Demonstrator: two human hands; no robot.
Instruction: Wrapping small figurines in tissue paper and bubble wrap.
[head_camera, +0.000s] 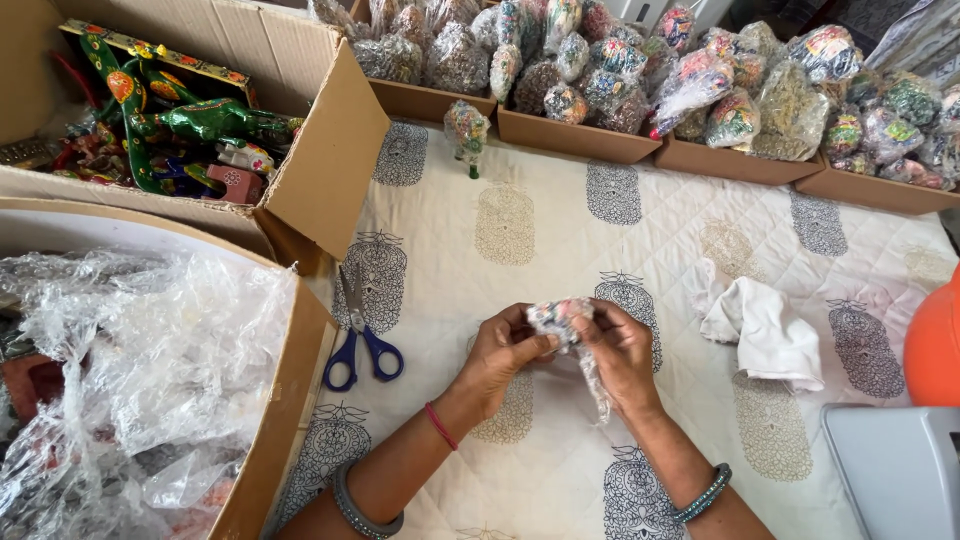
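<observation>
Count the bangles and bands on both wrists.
3: a red thread band and a grey bangle on the left arm, a teal bangle on the right.

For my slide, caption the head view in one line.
Both hands, left hand and right hand, grip a small plastic-wrapped figurine over a printed cloth, blue-handled scissors nearby.

- Brown box (330, 150), cloth's far-left corner, open, holding painted figures.
- Second box (280, 420), near-left edge, full of clear plastic.
- Low trays (575, 135) along far edge, packed with wrapped figures (600, 60).
</observation>
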